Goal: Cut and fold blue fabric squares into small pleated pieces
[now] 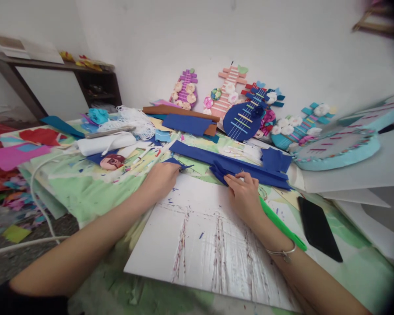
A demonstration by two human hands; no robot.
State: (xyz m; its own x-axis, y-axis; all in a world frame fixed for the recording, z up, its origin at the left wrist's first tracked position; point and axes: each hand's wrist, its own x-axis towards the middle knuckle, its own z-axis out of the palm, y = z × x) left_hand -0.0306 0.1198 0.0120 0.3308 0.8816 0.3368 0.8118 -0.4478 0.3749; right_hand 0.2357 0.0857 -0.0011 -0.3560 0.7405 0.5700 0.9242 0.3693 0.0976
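My left hand (162, 180) is closed in a pinch on a small dark blue scrap (174, 162), paper or felt, above the upper left corner of a white board (160, 245). To its right, my right hand (244, 188) has its fingers closed on a crumpled dark blue piece (218, 169) of the same look. The board has grooved, brownish-red scored lines and tiny blue bits on it. Just beyond both hands lies a long dark blue strip (200, 155). A bright green tool or strip (282, 225) is partly hidden behind my right forearm.
A black phone (320, 227) lies at the right. Decorated lute-shaped crafts, one dark blue (241, 122), lean against the wall. White cord (131, 122), a white power strip (107, 143) and coloured scraps crowd the left side. A cable (34, 175) hangs over the table's left edge.
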